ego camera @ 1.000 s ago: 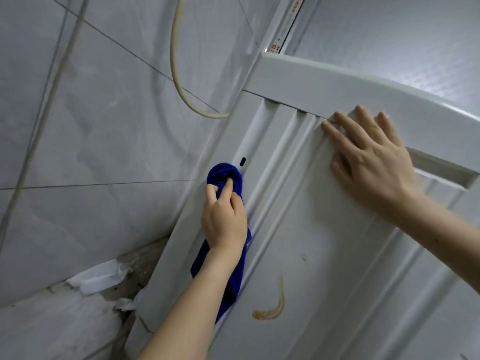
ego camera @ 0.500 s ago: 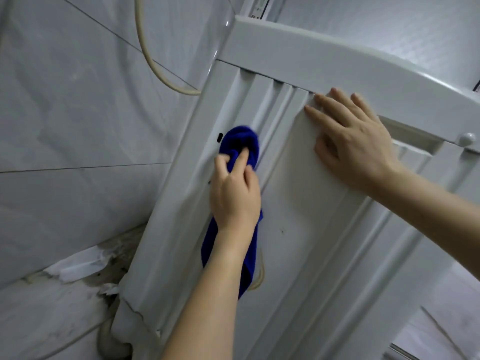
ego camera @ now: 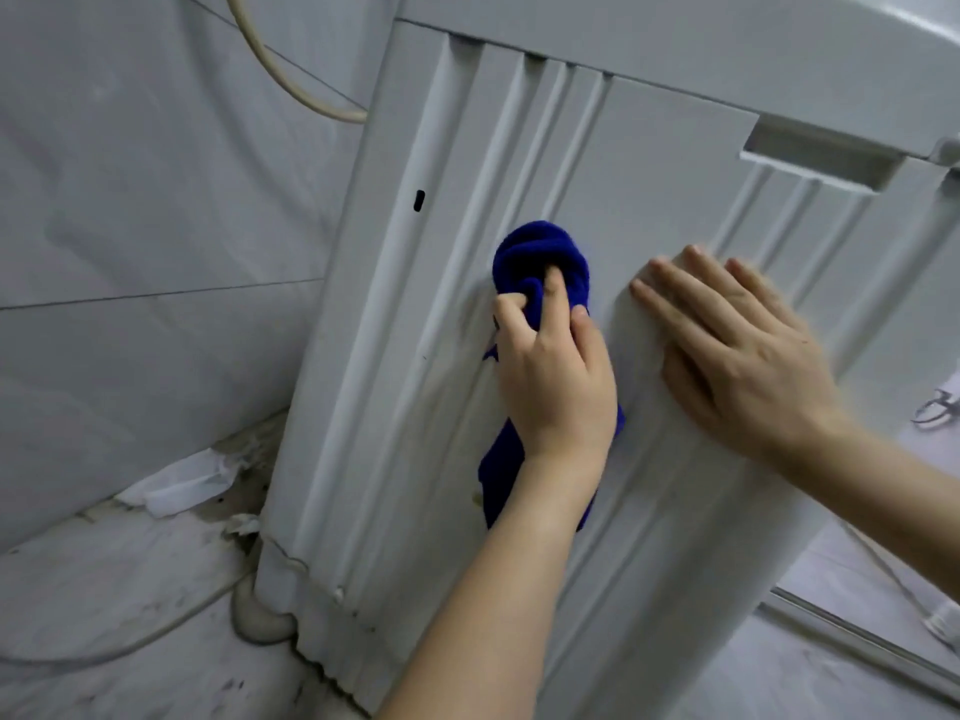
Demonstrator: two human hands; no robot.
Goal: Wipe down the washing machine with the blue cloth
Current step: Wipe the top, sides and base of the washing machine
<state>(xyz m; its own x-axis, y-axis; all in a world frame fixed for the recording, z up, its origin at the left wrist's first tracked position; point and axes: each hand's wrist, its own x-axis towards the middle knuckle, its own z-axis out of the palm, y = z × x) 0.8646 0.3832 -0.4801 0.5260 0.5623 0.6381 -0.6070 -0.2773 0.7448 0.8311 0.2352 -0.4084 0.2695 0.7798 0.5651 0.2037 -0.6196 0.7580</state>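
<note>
Washing machine (ego camera: 670, 163) fills the middle and right of the frame, seen from its ribbed white side panel, which tilts away toward the upper right. One blue cloth (ego camera: 540, 262) sits bunched at the centre of the frame, pressed against the panel, with its loose tail hanging down behind the wrist. The left hand (ego camera: 556, 376) is clenched round the cloth, fingers curled into the wad. The right hand (ego camera: 737, 350) lies flat and spread on the panel just beside it, gripping nothing, and looks to be steadying the machine.

Judging by where the cloth sits, the wipe is in the middle of the side panel. No clean and dirty zones can be told apart on the white surface, so how much is done is unclear. The bottom edge of the panel at the lower middle of the frame shows dark specks and grime, and that part likely remains, as do the top band and the recessed handle (ego camera: 821, 153) at upper right.

Counted: one machine, one cloth, two hands, one beige hose (ego camera: 291, 80) curving down at upper left, and one scrap of white paper (ego camera: 182, 485) on the dirty floor (ego camera: 104, 641) at lower left
</note>
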